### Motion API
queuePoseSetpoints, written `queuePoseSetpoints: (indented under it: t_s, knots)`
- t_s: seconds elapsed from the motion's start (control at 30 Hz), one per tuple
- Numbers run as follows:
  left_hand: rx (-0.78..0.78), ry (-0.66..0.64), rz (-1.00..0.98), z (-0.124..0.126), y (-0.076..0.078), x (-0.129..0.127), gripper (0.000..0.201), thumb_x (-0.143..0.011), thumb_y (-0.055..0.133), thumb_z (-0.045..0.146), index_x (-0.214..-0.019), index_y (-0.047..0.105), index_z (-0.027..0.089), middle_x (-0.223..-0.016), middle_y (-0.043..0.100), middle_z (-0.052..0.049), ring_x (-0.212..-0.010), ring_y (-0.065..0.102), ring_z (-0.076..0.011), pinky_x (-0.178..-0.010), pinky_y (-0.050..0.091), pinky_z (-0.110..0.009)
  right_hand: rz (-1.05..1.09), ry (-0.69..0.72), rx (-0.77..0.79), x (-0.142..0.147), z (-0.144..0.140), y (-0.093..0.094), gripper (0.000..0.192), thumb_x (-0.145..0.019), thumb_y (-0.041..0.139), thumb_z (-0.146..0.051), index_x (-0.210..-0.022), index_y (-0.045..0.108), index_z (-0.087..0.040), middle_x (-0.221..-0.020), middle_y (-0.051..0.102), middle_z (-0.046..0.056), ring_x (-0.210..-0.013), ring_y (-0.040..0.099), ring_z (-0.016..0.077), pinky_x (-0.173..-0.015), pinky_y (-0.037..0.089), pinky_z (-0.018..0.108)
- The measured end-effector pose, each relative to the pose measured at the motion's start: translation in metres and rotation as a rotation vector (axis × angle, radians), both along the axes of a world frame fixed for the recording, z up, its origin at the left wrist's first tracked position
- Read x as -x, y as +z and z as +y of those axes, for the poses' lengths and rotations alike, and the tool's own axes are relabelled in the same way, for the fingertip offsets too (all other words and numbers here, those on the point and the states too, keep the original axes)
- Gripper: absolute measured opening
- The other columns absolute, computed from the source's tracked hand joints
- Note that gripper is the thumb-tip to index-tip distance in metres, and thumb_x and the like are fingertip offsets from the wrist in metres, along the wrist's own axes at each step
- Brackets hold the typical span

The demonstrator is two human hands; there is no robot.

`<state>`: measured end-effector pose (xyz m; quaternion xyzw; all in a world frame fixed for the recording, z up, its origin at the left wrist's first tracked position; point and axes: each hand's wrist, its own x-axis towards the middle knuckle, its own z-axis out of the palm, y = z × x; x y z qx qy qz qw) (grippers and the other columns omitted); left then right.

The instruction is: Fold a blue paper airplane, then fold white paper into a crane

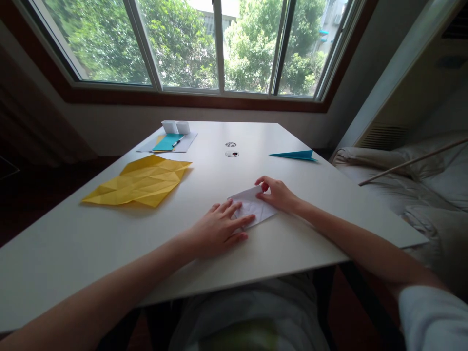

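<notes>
A folded piece of white paper [256, 201] lies on the white table in front of me, with some crease lines showing. My left hand [223, 226] rests flat on its left part, fingers spread. At the paper's upper right edge, my right hand [276, 194] is curled, with thumb and index finger pinching the edge. The underside of the paper is hidden.
On the white table [204, 180], a creased yellow sheet [141, 180] lies left and a blue paper plane [295, 155] right. Farther back are a blue sheet [167, 142], a pen [179, 141] and white folded-paper boxes [183, 127]. A sofa [387, 170] stands right.
</notes>
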<state>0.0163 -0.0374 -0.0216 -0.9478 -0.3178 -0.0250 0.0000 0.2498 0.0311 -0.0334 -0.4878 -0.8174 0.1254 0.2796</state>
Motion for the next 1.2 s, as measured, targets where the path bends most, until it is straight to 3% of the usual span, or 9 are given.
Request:
queuePoseSetpoints:
  t_s: [0.17, 0.3, 0.53, 0.83, 1.03, 1.2]
  knots:
    - [0.01, 0.036, 0.009, -0.001, -0.001, 0.0, 0.049, -0.09, 0.026, 0.054, -0.136, 0.027, 0.04, -0.141, 0.031, -0.013, -0.128, 0.027, -0.0367, -0.093, 0.03, -0.057, -0.12, 0.202, -0.153, -0.004, 0.002, 0.007, 0.009, -0.077, 0.058, -0.017, -0.086, 0.061, -0.018, -0.08, 0.063, 0.003, -0.075, 0.057, 0.0149, -0.072, 0.043, 0.028]
    - [0.007, 0.023, 0.005, -0.001, 0.001, 0.0, 0.049, -0.089, 0.027, 0.053, -0.136, 0.029, 0.038, -0.14, 0.031, -0.013, -0.127, 0.028, -0.0352, -0.093, 0.03, -0.055, -0.226, 0.379, -0.217, -0.008, 0.0, 0.015, 0.016, -0.081, 0.054, -0.016, -0.094, 0.063, -0.018, -0.088, 0.066, 0.005, -0.084, 0.057, 0.0169, -0.079, 0.042, 0.031]
    - [-0.023, 0.002, -0.031, 0.0, 0.001, 0.0, 0.049, -0.089, 0.03, 0.053, -0.135, 0.033, 0.037, -0.139, 0.032, -0.012, -0.125, 0.03, -0.034, -0.093, 0.031, -0.054, -0.327, 0.488, -0.193, -0.01, -0.003, 0.016, 0.022, -0.082, 0.051, -0.017, -0.098, 0.066, -0.023, -0.094, 0.065, 0.005, -0.084, 0.059, 0.0158, -0.079, 0.042, 0.03]
    - [-0.021, 0.034, -0.009, -0.001, 0.0, 0.0, 0.05, -0.088, 0.027, 0.056, -0.136, 0.029, 0.039, -0.138, 0.03, -0.015, -0.128, 0.027, -0.0345, -0.094, 0.03, -0.053, -0.319, 0.378, -0.248, -0.007, -0.007, 0.016, 0.019, -0.085, 0.05, -0.025, -0.095, 0.066, -0.021, -0.09, 0.066, 0.005, -0.081, 0.06, 0.0158, -0.076, 0.042, 0.028]
    - [-0.026, -0.016, -0.001, 0.001, 0.002, -0.001, 0.05, -0.089, 0.028, 0.054, -0.135, 0.032, 0.037, -0.135, 0.035, -0.016, -0.126, 0.031, -0.0339, -0.094, 0.031, -0.053, -0.206, 0.139, -0.24, 0.001, -0.008, 0.011, 0.025, -0.08, 0.056, -0.039, -0.095, 0.064, -0.021, -0.087, 0.066, 0.003, -0.075, 0.059, 0.0143, -0.07, 0.042, 0.024]
    - [-0.015, -0.042, -0.001, 0.001, 0.003, -0.002, 0.049, -0.089, 0.028, 0.052, -0.135, 0.031, 0.037, -0.135, 0.035, -0.016, -0.126, 0.031, -0.0345, -0.094, 0.029, -0.055, -0.265, 0.008, -0.21, 0.013, -0.006, 0.004, 0.022, -0.081, 0.054, -0.041, -0.087, 0.064, -0.022, -0.085, 0.066, 0.002, -0.072, 0.06, 0.0146, -0.064, 0.04, 0.024]
